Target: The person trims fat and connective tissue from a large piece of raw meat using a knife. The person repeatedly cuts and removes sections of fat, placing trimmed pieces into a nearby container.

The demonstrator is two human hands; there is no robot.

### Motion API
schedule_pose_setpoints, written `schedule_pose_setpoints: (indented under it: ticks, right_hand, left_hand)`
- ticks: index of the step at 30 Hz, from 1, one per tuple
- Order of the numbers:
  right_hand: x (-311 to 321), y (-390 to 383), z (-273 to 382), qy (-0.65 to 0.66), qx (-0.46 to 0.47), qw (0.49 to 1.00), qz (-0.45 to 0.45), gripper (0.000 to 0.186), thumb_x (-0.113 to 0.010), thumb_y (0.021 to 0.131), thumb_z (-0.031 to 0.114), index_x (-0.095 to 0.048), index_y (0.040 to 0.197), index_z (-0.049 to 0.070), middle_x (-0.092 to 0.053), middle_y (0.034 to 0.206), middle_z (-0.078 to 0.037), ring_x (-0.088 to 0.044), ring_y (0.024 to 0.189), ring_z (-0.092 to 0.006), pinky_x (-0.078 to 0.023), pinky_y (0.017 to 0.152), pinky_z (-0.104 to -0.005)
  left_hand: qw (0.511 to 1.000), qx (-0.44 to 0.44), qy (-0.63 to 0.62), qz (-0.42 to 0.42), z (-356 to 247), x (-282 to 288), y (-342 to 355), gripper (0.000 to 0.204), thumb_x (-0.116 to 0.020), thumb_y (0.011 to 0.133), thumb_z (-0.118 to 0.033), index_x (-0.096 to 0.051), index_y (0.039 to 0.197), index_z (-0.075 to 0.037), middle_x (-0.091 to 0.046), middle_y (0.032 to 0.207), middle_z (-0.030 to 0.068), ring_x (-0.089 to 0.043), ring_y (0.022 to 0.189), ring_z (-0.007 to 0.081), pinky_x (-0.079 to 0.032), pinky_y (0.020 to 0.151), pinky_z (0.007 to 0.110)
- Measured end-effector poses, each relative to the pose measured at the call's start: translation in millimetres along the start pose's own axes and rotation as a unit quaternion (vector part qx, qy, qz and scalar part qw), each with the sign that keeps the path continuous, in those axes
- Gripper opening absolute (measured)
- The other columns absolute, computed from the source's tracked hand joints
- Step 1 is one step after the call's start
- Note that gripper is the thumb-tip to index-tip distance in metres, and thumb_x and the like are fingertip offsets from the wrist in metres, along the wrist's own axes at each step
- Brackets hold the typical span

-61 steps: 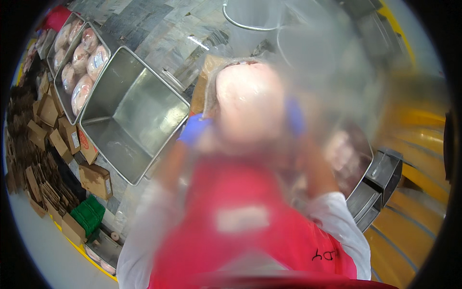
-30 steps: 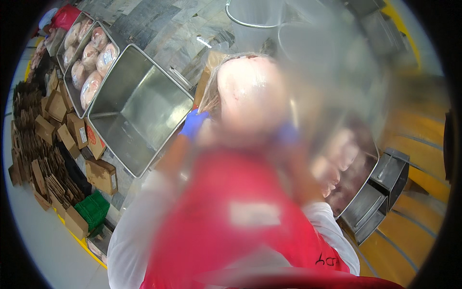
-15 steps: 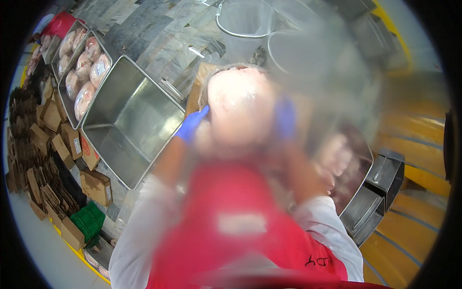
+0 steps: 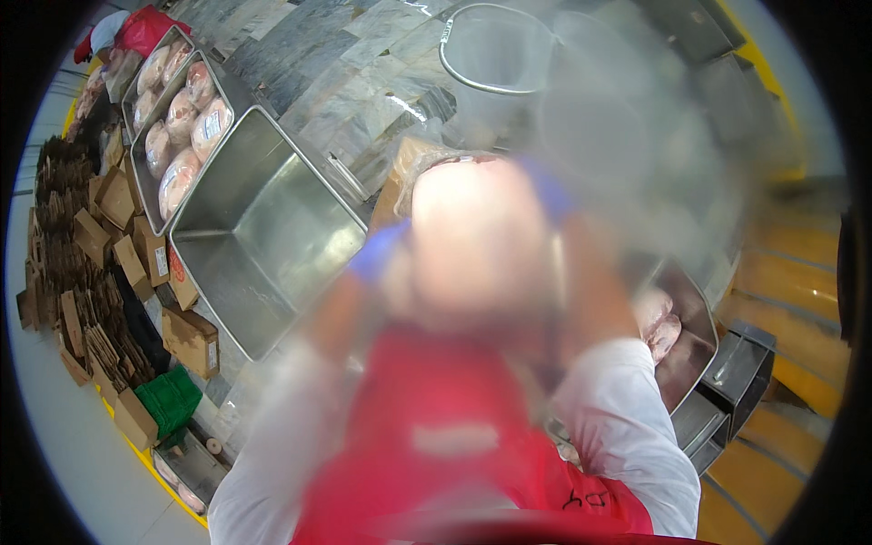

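Grey tiles [image 4: 304, 59] stretch beyond as I watch left hand [image 4: 380, 254] and right hand [image 4: 547, 189] flank a pale meat piece [image 4: 477, 213] near the far left corner of the cardboard [image 4: 388, 193], seemingly balancing its bulk from 2 sides; blurred, neither's grip can be told.

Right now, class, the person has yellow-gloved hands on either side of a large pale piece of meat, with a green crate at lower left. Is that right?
Not quite: the head view shows blue gloves, not yellow, on the left hand and right hand, which flank the large pale meat. The green crate is at lower left, as stated.
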State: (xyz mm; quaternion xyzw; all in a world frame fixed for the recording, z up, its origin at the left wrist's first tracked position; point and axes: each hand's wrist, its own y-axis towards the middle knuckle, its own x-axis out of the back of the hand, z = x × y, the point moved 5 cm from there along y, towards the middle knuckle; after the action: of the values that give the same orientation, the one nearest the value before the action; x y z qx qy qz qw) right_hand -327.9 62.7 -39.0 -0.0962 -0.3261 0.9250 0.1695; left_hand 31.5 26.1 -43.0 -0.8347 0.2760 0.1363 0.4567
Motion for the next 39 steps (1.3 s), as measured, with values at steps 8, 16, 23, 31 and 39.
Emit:
schedule_pose_setpoints:
  ticks: [8,16,23,31,39]
  right_hand:
    - [2,6,-7,0.118,0.018,0.993,0.009,0.058,-0.060,0.106,0.047,-0.065,0.138,-0.001,-0.068,0.134,-0.011,-0.064,0.117,-0.0193,-0.051,0.102,-0.0322]
    - [-14,-42,46,0.018,0.198,0.980,0.032,0.041,-0.067,0.102,0.033,-0.071,0.128,0.001,-0.071,0.122,-0.008,-0.065,0.113,-0.0179,-0.050,0.102,-0.0327]
    - [-25,-141,87,0.020,0.252,0.966,0.052,0.041,-0.074,0.096,0.025,-0.071,0.128,0.000,-0.072,0.119,-0.008,-0.065,0.115,-0.0173,-0.049,0.105,-0.0336]
    - [-27,-278,-12,-0.122,0.242,0.945,-0.183,0.083,-0.085,0.088,0.021,-0.045,0.157,0.000,-0.057,0.147,-0.013,-0.049,0.142,-0.0224,-0.042,0.117,-0.0367]
    - [-4,-270,-186,0.044,0.084,0.942,-0.322,0.080,-0.087,0.090,0.026,-0.043,0.151,-0.001,-0.062,0.139,-0.015,-0.064,0.118,-0.0242,-0.054,0.099,-0.0359]
  left_hand:
    - [0.999,-0.010,-0.050,-0.008,15,18,17,0.051,-0.059,0.108,-0.037,-0.060,0.142,0.001,-0.069,0.134,0.0145,-0.069,0.115,0.0275,-0.057,0.100,0.043]
    - [0.987,-0.052,-0.152,-0.007,37,29,18,0.048,-0.056,0.109,-0.034,-0.061,0.141,0.000,-0.069,0.135,0.0149,-0.069,0.117,0.0286,-0.056,0.102,0.044]
    - [0.976,-0.131,-0.170,-0.028,12,13,-8,0.045,-0.054,0.109,-0.032,-0.061,0.141,0.000,-0.068,0.136,0.0152,-0.068,0.119,0.0294,-0.056,0.103,0.045]
    - [0.981,-0.179,-0.046,-0.067,20,10,-46,0.034,-0.050,0.111,-0.033,-0.062,0.127,-0.005,-0.068,0.121,0.0099,-0.068,0.107,0.0270,-0.056,0.095,0.042]
    - [0.928,0.005,-0.357,0.104,55,-10,-11,0.027,-0.045,0.113,-0.031,-0.065,0.111,-0.012,-0.067,0.105,0.0061,-0.065,0.098,0.0225,-0.055,0.087,0.039]
